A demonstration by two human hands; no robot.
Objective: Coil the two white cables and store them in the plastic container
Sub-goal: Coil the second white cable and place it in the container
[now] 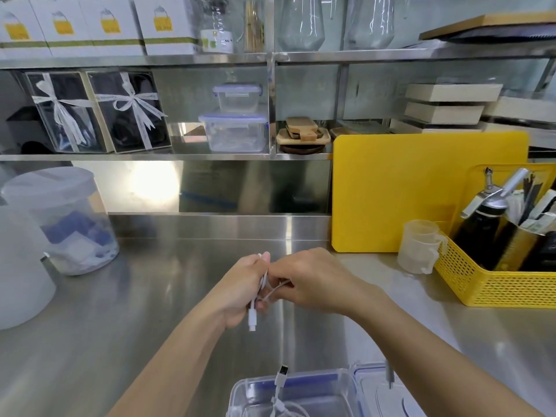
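My left hand (242, 288) grips a bundled white cable (252, 316) above the steel counter, and its plug hangs down below my fist. My right hand (311, 281) pinches a loop of the same cable right beside the left fingers. A clear plastic container (343, 386) with a blue-trimmed rim sits at the near edge. Inside it lies a second white cable (279, 386), loosely coiled, with its USB plug sticking up over the rim.
The container's lid (379, 392) lies to its right. A yellow basket (496, 284) of bottles and a measuring cup (419, 246) stand at the right, with a yellow cutting board (421, 191) behind. A lidded tub (63, 221) stands at the left. Shelves above hold boxes and containers.
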